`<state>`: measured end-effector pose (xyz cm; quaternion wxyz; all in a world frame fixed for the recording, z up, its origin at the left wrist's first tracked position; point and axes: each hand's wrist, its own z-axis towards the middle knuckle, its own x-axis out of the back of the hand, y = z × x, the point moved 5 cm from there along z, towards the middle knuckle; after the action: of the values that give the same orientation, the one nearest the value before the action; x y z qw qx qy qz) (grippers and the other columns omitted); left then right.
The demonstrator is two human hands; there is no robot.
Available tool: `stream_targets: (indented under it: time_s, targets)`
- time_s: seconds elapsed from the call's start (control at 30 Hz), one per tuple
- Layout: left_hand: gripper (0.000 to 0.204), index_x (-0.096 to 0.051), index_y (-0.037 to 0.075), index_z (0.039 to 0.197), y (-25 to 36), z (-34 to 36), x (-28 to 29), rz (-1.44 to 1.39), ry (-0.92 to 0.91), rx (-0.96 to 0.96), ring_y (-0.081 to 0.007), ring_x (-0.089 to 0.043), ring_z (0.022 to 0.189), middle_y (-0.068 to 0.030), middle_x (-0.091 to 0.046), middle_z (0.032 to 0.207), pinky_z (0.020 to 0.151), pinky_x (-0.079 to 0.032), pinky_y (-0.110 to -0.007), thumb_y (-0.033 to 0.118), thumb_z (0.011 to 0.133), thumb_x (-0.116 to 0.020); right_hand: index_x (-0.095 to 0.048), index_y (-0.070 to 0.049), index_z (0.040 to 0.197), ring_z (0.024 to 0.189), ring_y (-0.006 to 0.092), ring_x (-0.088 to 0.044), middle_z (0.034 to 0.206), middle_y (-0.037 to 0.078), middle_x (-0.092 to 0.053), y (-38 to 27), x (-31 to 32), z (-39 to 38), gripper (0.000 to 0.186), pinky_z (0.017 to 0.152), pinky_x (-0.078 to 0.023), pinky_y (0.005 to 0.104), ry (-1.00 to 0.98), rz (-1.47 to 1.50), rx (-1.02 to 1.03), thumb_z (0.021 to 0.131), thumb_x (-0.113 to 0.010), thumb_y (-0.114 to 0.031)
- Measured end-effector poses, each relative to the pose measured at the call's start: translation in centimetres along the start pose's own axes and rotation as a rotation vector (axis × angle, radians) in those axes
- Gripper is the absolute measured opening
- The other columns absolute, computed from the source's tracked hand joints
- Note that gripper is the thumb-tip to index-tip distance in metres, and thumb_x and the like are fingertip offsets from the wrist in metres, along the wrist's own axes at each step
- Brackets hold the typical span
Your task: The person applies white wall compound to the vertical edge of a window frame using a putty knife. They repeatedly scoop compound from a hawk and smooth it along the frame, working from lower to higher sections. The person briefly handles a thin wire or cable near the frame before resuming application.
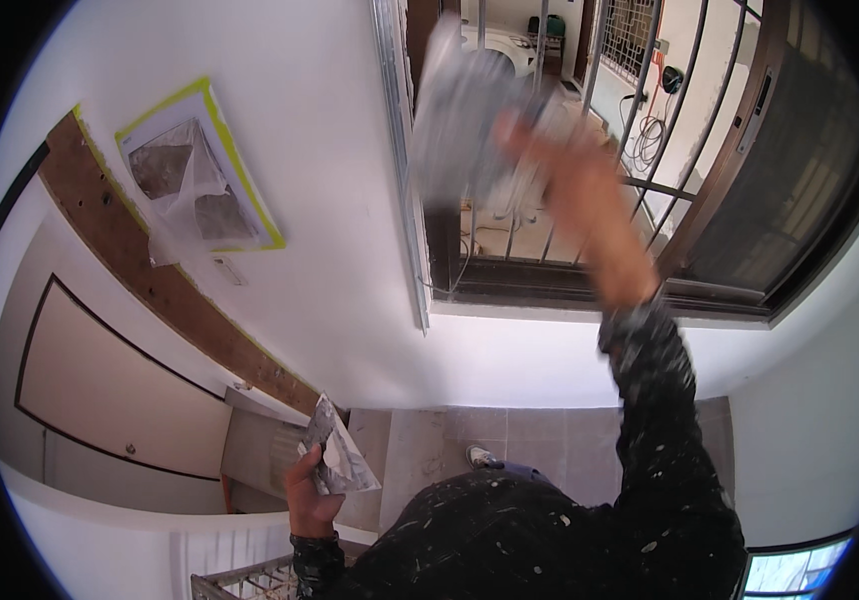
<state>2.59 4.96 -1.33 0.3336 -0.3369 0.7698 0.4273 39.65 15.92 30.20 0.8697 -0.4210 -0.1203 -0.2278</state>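
My right hand (pixel 580 190) is raised in front of the barred window, smeared by motion. It grips a wide flat grey trowel (pixel 465 120), also blurred, whose blade reaches over the window's left edge and the metal corner strip (pixel 402 170). Whether the blade touches the strip or the wall cannot be made out. Low on the left, my left hand (pixel 312 492) is closed around a putty knife (pixel 335 445). Its broad, triangular blade points upward and carries white and grey filler. Dark sleeves with white spatters cover both arms.
Dark bars (pixel 650 110) cross the window, with a sliding frame (pixel 740 160) at right. On the white wall (pixel 330 200), a panel box (pixel 200 170) edged in yellow-green tape has loose plastic over it. A brown strip (pixel 150 260) runs beside it. Below are grey floor tiles (pixel 540 435) and a metal rail (pixel 250 580).
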Motion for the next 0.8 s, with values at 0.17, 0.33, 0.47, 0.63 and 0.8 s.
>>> stream_targets:
  time_s: [0.17,0.33,0.47,0.63,0.8]
  targets:
    - [0.03,-0.064,0.004,0.121,-1.4,1.5,-1.5,-0.049,-0.015,0.021,-0.0252,-0.071,0.098,-0.01,-0.072,0.111,0.088,-0.057,-0.043,0.014,0.093,-0.063,-0.052,-0.011,0.143,0.129,0.0331,-0.05,0.136,0.018,-0.055,3.3,-12.6,-11.4,0.04,0.112,-0.038,0.0416,-0.572,0.106,0.02,0.103,-0.051,-0.013]
    - [0.029,-0.064,0.005,0.121,-4.8,1.4,-2.0,-0.049,0.077,0.02,-0.0255,-0.072,0.098,-0.0106,-0.072,0.112,0.087,-0.058,-0.042,0.017,0.094,-0.06,-0.05,-0.013,0.146,0.132,0.0338,-0.046,0.139,0.018,-0.05,6.5,-14.6,-16.5,0.043,0.113,-0.038,0.0411,-0.69,0.339,-0.056,0.103,-0.051,-0.014]
    - [0.033,-0.062,0.004,0.125,-8.5,1.8,-3.0,-0.069,0.143,-0.029,-0.0273,-0.07,0.104,-0.012,-0.071,0.116,0.092,-0.056,-0.044,0.019,0.095,-0.058,-0.051,-0.003,0.142,0.125,0.0259,-0.053,0.132,0.015,-0.058,11.7,-12.2,-18.8,0.04,0.107,-0.041,0.0361,-0.482,0.633,-0.266,0.104,-0.053,-0.016]
    - [0.035,-0.061,0.006,0.127,-13.2,2.8,-6.4,-0.06,0.184,-0.051,-0.0252,-0.069,0.104,-0.0083,-0.07,0.115,0.093,-0.054,-0.044,0.017,0.094,-0.061,-0.057,0.003,0.129,0.11,0.0203,-0.063,0.121,0.013,-0.066,23.9,-11.5,-24.7,0.033,0.094,-0.049,0.0332,-0.35,1.144,-0.843,0.099,-0.058,-0.01]
    - [0.034,-0.061,0.008,0.127,-15.5,2.8,-9.8,-0.041,0.242,-0.111,-0.0231,-0.07,0.1,-0.0056,-0.071,0.111,0.089,-0.056,-0.042,0.015,0.093,-0.062,-0.06,0.003,0.125,0.1,0.0206,-0.068,0.106,0.012,-0.07,28.6,-9.7,-25.4,0.034,0.087,-0.053,0.0341,-0.511,0.933,-0.58,0.091,-0.06,-0.002]
